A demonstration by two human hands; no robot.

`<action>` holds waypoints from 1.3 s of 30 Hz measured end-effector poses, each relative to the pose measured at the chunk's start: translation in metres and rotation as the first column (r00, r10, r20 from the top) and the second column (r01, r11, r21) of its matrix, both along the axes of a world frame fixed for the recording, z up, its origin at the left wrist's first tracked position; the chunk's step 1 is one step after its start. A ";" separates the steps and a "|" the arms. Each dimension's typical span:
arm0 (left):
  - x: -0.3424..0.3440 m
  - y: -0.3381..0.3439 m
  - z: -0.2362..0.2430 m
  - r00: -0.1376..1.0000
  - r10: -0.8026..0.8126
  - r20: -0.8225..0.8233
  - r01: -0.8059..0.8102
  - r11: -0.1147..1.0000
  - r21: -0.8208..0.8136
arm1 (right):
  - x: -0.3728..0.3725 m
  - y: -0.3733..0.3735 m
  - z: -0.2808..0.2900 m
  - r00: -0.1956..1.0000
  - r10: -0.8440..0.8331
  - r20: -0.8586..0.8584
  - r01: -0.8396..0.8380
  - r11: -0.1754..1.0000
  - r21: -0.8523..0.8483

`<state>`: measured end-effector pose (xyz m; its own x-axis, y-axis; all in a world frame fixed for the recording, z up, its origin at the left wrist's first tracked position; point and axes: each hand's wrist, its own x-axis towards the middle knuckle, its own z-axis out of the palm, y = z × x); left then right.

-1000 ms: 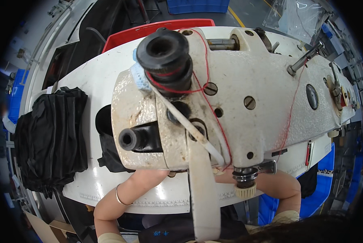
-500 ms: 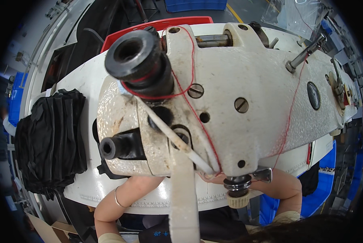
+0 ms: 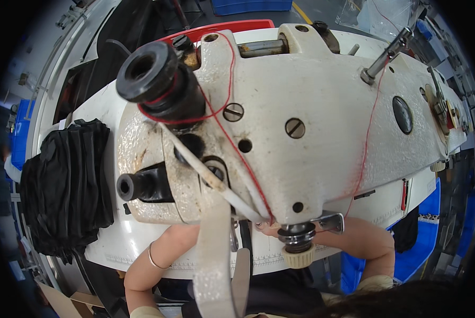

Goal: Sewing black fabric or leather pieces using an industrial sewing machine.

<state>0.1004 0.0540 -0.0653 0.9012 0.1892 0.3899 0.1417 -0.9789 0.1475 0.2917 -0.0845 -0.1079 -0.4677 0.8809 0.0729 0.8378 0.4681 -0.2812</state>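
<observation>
A cream-white sewing machine (image 3: 333, 122) fills the middle of the view and hides most of both hands. Red thread (image 3: 242, 156) runs over its head and down past the tension discs (image 3: 297, 236). My left forearm (image 3: 163, 252), with a bangle, reaches behind the machine head; the hand's fingers are hidden. From the right comes my right forearm (image 3: 367, 241). Only a sliver of my right hand (image 3: 269, 229) shows under the machine, and its grip is not visible. A narrow black strip (image 3: 246, 241) shows between the hands, beside a pale curved lever (image 3: 214, 265).
Folded black fabric pieces (image 3: 67, 180) are stacked at the left on the white table (image 3: 126, 241), which has a ruler along its near edge. A red tray (image 3: 221, 25) lies behind the machine. A blue bin (image 3: 431, 228) with black cloth stands at the right.
The machine appears shifted left in view. The black strip and a sliver of my right hand now show below the machine head. Both forearms stay nearly in place.
</observation>
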 end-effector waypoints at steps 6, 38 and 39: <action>-0.015 -0.004 -0.017 0.993 -0.012 -0.116 0.006 0.998 -0.055 | -0.003 0.008 0.018 0.979 -0.078 -0.190 0.075 0.997 -0.025; -0.026 -0.008 -0.025 0.933 -0.025 -0.360 -0.257 0.654 -0.712 | -0.009 0.001 0.002 0.941 -0.231 -0.246 0.179 0.960 -0.214; -0.024 -0.009 -0.025 0.945 0.000 -0.328 -0.246 0.662 -0.708 | -0.009 0.001 0.002 0.970 -0.156 -0.186 0.163 0.986 0.026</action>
<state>0.0763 0.0452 -0.0899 0.8896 0.4174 -0.1855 0.4064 -0.5380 0.7385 0.2824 -0.0830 -0.1064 -0.2966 0.9376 0.1817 0.8386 0.3467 -0.4201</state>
